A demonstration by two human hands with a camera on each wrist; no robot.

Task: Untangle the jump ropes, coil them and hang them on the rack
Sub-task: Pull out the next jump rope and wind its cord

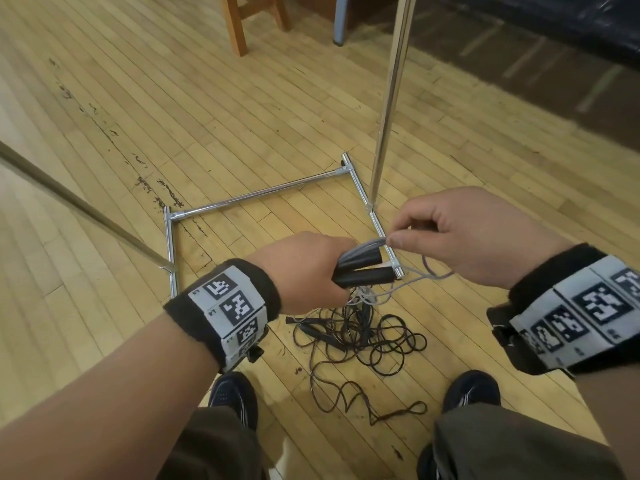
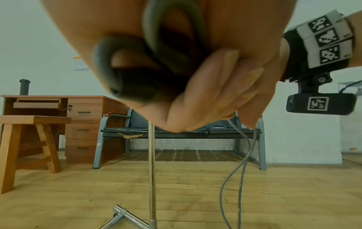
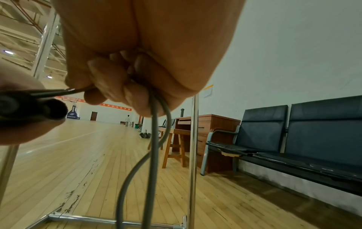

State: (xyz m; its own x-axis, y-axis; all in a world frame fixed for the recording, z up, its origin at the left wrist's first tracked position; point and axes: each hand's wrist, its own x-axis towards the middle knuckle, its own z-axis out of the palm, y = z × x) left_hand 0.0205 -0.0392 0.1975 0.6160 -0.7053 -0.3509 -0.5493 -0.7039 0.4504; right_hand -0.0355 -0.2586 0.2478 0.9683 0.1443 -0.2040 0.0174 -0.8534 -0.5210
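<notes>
Left hand (image 1: 304, 271) grips two black cylindrical foam handles (image 1: 362, 270) side by side with grey cord loops, likely as an anchor, while the right hand (image 1: 460, 233) pinches the thin grey plastic jump rope cord (image 1: 408, 282) just beside them, apparently feeding the next coil. Count: one grey rope in hand; a tangled pile of dark thin jump ropes (image 1: 363, 337) on the wooden plank floor (image 1: 138, 98), number not resolvable, at least two handles visible. One chrome tubular rack (image 1: 388, 98) stands just beyond, nothing hung in view.
</notes>
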